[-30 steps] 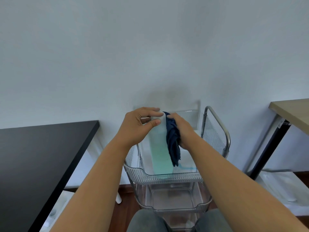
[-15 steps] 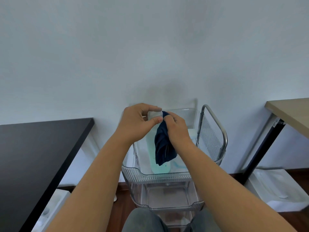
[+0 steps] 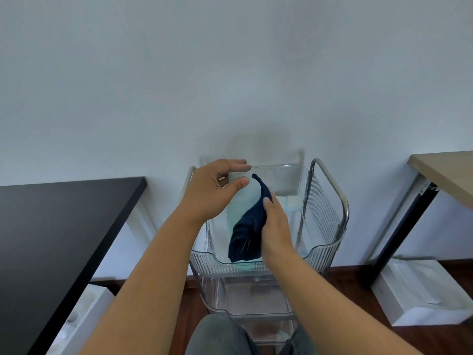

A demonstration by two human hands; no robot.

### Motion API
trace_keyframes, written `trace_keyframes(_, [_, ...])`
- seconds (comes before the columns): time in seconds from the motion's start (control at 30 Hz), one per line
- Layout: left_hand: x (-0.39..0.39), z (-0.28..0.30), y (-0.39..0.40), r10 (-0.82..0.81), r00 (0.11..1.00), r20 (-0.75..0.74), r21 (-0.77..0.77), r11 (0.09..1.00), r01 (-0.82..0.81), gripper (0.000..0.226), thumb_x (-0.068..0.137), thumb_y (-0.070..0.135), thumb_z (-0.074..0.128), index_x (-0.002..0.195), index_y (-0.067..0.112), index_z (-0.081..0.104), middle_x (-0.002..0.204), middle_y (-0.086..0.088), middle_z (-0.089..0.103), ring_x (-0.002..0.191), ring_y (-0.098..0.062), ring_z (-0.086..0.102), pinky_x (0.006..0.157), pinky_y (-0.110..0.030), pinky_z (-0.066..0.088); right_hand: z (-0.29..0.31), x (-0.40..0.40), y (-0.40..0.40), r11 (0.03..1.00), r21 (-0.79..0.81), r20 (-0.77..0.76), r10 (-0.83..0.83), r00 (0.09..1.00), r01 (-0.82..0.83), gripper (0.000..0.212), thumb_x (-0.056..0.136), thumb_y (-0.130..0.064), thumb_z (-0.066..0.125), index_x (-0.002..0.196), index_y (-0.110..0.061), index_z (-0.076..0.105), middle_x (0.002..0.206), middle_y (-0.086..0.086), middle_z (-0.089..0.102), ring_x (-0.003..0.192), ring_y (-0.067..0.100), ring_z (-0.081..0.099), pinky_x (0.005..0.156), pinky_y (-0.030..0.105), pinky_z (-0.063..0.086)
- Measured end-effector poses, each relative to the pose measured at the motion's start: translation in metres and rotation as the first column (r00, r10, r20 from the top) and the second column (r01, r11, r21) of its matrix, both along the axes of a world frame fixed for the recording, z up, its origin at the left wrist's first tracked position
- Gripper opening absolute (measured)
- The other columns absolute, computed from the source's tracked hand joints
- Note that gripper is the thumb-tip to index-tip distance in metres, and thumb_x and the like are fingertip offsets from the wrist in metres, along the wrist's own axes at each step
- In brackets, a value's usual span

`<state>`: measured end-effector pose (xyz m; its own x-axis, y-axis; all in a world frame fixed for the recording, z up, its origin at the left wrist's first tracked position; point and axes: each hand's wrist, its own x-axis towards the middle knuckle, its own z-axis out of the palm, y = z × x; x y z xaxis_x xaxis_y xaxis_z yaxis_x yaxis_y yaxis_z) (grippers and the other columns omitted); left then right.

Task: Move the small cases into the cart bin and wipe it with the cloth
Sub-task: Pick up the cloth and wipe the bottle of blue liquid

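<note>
Left hand (image 3: 207,193): thumb and fingers pinch top end of pale green case (image 3: 239,201), held tilted over top cart bin (image 3: 256,267). Right hand (image 3: 275,226): fingers curled, pressing dark blue cloth (image 3: 249,231) against case's right side; cloth hangs into bin. White case (image 3: 293,202) lies at bin's rear right. Black table (image 3: 51,239) left, wood desk (image 3: 448,172) right.

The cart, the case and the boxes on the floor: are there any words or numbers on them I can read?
None can be read.
Pale case held upright by the left hand: no print shows.
Dark blue cloth under the right hand: no label.
Clear cart bin: plain.
White box: no readable text.
</note>
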<state>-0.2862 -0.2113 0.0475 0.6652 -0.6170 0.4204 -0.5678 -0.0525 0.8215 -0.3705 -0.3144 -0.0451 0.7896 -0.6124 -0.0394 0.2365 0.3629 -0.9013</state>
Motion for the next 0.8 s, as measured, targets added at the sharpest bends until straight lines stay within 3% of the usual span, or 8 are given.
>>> trace_keyframes(0.07, [0.000,0.001,0.000,-0.011,1.000,0.004,0.003,1.000,0.011,0.026,0.086,0.015,0.073,0.100,0.037,0.072,0.119,0.018,0.067,0.113,0.002,0.061,0.100,-0.029,0.050,0.005,-0.002,0.004,0.994,-0.101,0.108,-0.017,0.994,0.028,0.032,0.100,-0.030,0.041,0.125,-0.034,0.060,0.116,-0.010,0.070,0.108,0.007,0.065,0.083,0.021,0.055])
trace_keyframes(0.13, [0.000,0.003,0.001,-0.037,0.999,-0.004,0.009,0.999,0.037,0.025,0.086,0.012,0.073,0.103,0.031,0.073,0.119,0.015,0.068,0.113,0.002,0.062,0.098,-0.025,0.050,0.021,0.006,-0.003,0.981,-0.191,0.116,-0.015,0.993,0.038,0.036,0.095,-0.030,0.042,0.125,-0.030,0.062,0.120,-0.003,0.069,0.114,0.015,0.062,0.094,0.031,0.052])
trace_keyframes(0.27, [0.003,0.007,0.005,-0.065,0.997,-0.042,0.022,0.998,0.066,0.025,0.087,0.008,0.072,0.103,0.026,0.073,0.119,0.009,0.069,0.113,0.000,0.062,0.095,-0.016,0.048,0.054,0.024,-0.026,0.971,-0.229,-0.076,0.048,0.996,-0.065,0.031,0.077,-0.033,0.050,0.093,-0.018,0.073,0.100,0.018,0.070,0.095,0.036,0.063,0.086,0.047,0.050])
trace_keyframes(0.37, [0.005,0.007,0.007,-0.079,0.996,-0.046,0.023,0.997,0.080,0.025,0.088,0.009,0.071,0.103,0.028,0.072,0.122,0.010,0.068,0.115,0.000,0.061,0.097,-0.018,0.047,0.059,0.025,-0.035,0.980,-0.123,-0.141,0.139,0.980,-0.157,0.023,0.078,-0.031,0.055,0.081,-0.016,0.072,0.082,0.015,0.071,0.077,0.031,0.064,0.072,0.040,0.050])
trace_keyframes(0.5, [0.010,0.004,0.009,-0.107,0.994,-0.014,0.052,0.993,0.107,0.026,0.093,0.010,0.066,0.105,0.033,0.070,0.128,0.015,0.064,0.120,-0.001,0.058,0.108,-0.032,0.043,0.039,0.017,-0.023,0.998,-0.046,-0.131,0.033,0.991,-0.039,0.020,0.089,-0.028,0.051,0.086,-0.020,0.070,0.088,0.009,0.073,0.076,0.024,0.069,0.067,0.034,0.054])
trace_keyframes(0.63, [0.013,0.000,0.012,0.020,0.996,0.089,0.048,0.999,-0.024,0.030,0.094,0.017,0.064,0.103,0.045,0.069,0.124,0.013,0.059,0.110,-0.003,0.060,0.098,-0.026,0.048,0.010,-0.003,0.015,0.969,-0.234,0.030,-0.070,0.997,0.075,0.033,0.101,-0.025,0.045,0.124,-0.045,0.058,0.115,-0.031,0.064,0.105,-0.014,0.059,0.085,0.011,0.049])
trace_keyframes(0.73, [0.010,-0.002,0.017,0.067,0.990,0.126,-0.015,0.998,-0.066,0.028,0.086,0.019,0.075,0.095,0.045,0.071,0.113,0.012,0.065,0.099,-0.005,0.064,0.085,-0.016,0.050,0.016,0.003,0.021,0.876,-0.467,0.089,-0.089,0.992,0.120,0.036,0.103,-0.025,0.043,0.135,-0.034,0.053,0.138,-0.015,0.055,0.127,-0.003,0.047,0.104,0.016,0.038])
trace_keyframes(0.8, [0.012,-0.001,0.022,0.071,0.991,0.117,-0.029,0.997,-0.068,0.028,0.083,0.017,0.078,0.092,0.043,0.073,0.109,0.010,0.067,0.097,-0.006,0.066,0.084,-0.014,0.050,0.030,0.016,0.013,0.872,-0.480,0.072,-0.073,0.995,0.099,0.031,0.101,-0.021,0.043,0.123,-0.029,0.063,0.125,-0.009,0.065,0.115,-0.001,0.057,0.095,0.015,0.044])
